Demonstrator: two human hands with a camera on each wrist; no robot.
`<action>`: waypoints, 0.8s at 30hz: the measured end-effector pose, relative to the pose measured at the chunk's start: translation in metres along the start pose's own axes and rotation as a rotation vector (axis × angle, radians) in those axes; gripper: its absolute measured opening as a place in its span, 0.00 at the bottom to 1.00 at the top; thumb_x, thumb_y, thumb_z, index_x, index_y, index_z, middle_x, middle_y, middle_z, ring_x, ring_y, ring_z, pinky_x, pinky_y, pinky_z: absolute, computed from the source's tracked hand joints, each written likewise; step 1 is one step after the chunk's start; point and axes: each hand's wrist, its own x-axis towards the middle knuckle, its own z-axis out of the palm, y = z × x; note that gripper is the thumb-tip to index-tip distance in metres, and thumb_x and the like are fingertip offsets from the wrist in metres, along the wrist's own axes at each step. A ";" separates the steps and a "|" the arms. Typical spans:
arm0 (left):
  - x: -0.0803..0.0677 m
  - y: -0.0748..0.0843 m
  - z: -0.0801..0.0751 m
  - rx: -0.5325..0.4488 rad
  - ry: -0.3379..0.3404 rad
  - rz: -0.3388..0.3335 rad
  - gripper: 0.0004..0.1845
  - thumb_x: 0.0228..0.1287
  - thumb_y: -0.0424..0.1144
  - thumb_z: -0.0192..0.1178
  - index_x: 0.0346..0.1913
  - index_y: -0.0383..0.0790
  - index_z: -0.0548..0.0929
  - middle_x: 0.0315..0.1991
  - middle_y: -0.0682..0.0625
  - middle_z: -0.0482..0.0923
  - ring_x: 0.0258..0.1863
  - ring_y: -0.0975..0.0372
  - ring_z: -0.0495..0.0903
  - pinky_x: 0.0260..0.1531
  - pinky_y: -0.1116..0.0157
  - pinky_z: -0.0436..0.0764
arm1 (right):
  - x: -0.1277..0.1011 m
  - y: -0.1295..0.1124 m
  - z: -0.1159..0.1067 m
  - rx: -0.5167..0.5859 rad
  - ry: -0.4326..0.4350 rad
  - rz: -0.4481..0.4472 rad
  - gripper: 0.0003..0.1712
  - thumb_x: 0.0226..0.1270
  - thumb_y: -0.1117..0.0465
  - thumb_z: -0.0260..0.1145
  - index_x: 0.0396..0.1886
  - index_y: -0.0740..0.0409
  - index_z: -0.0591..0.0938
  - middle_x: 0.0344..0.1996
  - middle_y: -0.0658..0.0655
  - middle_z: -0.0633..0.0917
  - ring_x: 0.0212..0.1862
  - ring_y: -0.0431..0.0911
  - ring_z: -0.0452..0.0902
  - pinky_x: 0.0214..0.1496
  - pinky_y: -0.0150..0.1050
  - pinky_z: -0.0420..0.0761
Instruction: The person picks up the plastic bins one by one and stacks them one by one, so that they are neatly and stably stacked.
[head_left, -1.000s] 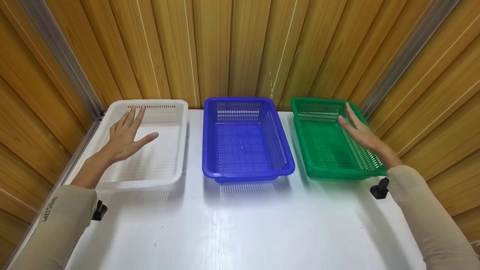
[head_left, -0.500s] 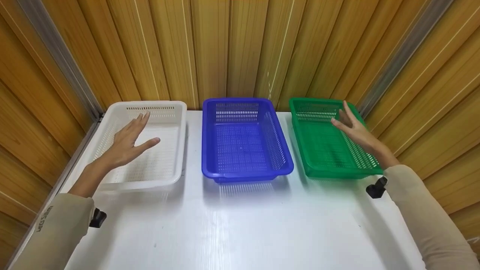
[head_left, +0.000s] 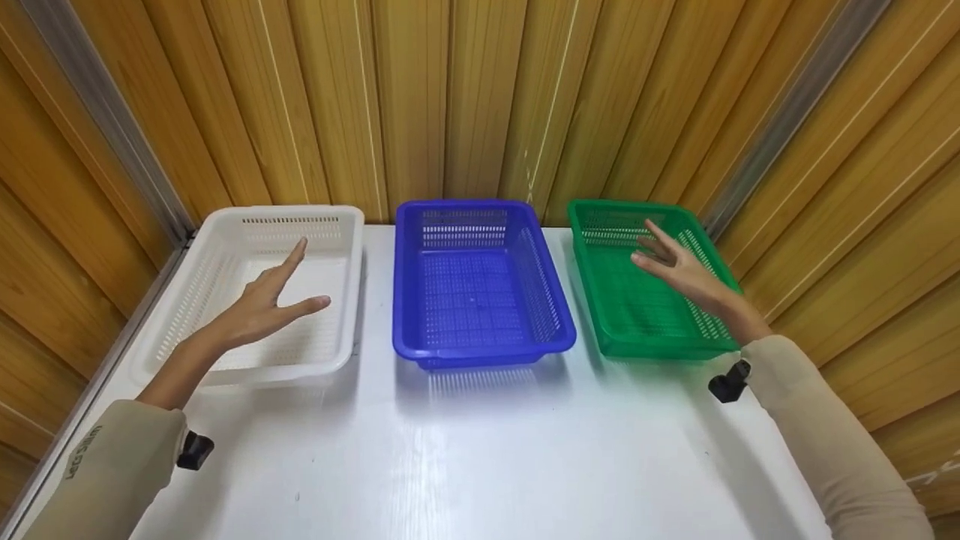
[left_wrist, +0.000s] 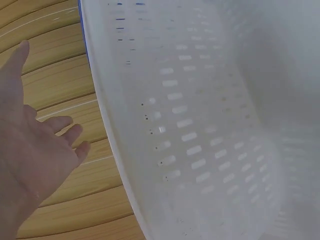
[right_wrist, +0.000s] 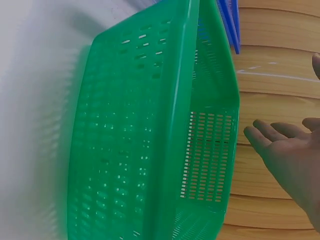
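Over the white basket (head_left: pixel 349 300) on the left, my left hand (head_left: pixel 259 311) hovers with thumb and fingers spread, holding nothing. In the left wrist view that hand (left_wrist: pixel 35 145) is apart from the basket's rim. My right hand (head_left: pixel 690 277) hangs above the green basket (head_left: pixel 645 345) on the right, its fingers loosely extended and nothing in them. The right wrist view has this hand (right_wrist: pixel 295 155) clear of the green rim. Between the two stands a blue basket (head_left: pixel 480 300), and neither hand is at it. All three baskets have slotted walls.
The baskets stand in a row on a white tabletop (head_left: pixel 450 450), close to a wood-patterned panel wall (head_left: pixel 480 97) at the back. Similar panels rise on both sides, with grey metal posts (head_left: pixel 802 112) in the corners. A black clip-like device (head_left: pixel 196 450) sits on each sleeve.
Both hands have drawn slightly back toward me and inward, with the right hand moving left. The fingers have relaxed a little. The head view has shifted slightly; the baskets stay in place.
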 end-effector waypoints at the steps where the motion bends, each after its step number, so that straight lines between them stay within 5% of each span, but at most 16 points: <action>1: -0.001 0.001 0.000 -0.012 -0.005 0.002 0.53 0.71 0.59 0.59 0.83 0.59 0.31 0.84 0.39 0.41 0.80 0.32 0.39 0.69 0.23 0.41 | 0.001 0.001 0.003 0.003 -0.007 -0.001 0.45 0.82 0.50 0.54 0.85 0.40 0.37 0.84 0.61 0.47 0.83 0.62 0.45 0.80 0.67 0.50; 8: 0.005 0.014 0.012 -0.064 -0.009 0.082 0.53 0.71 0.54 0.62 0.83 0.56 0.33 0.81 0.34 0.51 0.80 0.36 0.50 0.72 0.29 0.53 | 0.001 -0.002 0.019 0.011 -0.043 -0.002 0.45 0.82 0.50 0.55 0.85 0.44 0.40 0.83 0.63 0.51 0.81 0.63 0.52 0.79 0.65 0.57; 16: 0.017 0.028 0.032 -0.133 -0.060 0.149 0.55 0.69 0.51 0.65 0.84 0.50 0.36 0.82 0.34 0.48 0.79 0.38 0.55 0.75 0.39 0.61 | -0.001 -0.002 0.041 0.056 -0.135 -0.027 0.42 0.82 0.53 0.55 0.85 0.44 0.44 0.83 0.62 0.52 0.81 0.61 0.53 0.80 0.62 0.56; 24: 0.024 0.038 0.047 -0.212 -0.031 0.214 0.50 0.72 0.44 0.63 0.84 0.46 0.40 0.81 0.33 0.50 0.78 0.38 0.59 0.73 0.40 0.65 | 0.006 -0.012 0.063 0.132 -0.183 -0.050 0.42 0.82 0.57 0.56 0.85 0.50 0.45 0.82 0.63 0.54 0.80 0.63 0.53 0.78 0.56 0.64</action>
